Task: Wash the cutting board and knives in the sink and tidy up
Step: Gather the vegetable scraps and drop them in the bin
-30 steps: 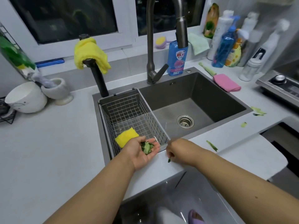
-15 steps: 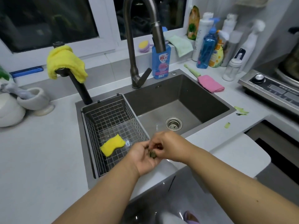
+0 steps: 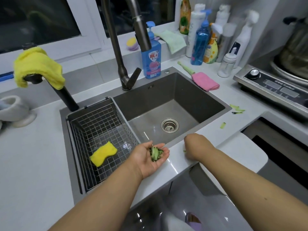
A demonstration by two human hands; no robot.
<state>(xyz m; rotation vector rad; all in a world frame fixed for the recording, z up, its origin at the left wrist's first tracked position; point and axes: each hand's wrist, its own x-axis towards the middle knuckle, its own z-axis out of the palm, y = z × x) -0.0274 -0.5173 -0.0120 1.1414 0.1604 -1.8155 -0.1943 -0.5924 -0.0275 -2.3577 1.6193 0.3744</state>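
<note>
My left hand (image 3: 146, 159) is held palm up over the front rim of the grey sink (image 3: 166, 94), carrying a small heap of green vegetable peels (image 3: 155, 153) in its cupped palm. Just to its right, my right hand (image 3: 196, 145) rests knuckles up on the white counter strip in front of the sink. Its fingertips pinch a small green scrap (image 3: 184, 150). The sink basin holds only the drain strainer (image 3: 169, 125). No cutting board or knife shows in this view.
A wire basket (image 3: 86, 130) with a yellow sponge (image 3: 103, 153) fills the sink's left side. More green peels (image 3: 237, 108) lie on the counter beside the induction cooker (image 3: 273, 87). Faucet (image 3: 116, 47), dish soap bottle (image 3: 151, 59), pink cloth (image 3: 205, 81) and several bottles stand behind.
My right hand left the left palm, where it dropped a scrap, and went back to the counter strip on the right. The left hand stays cupped with the peels.
</note>
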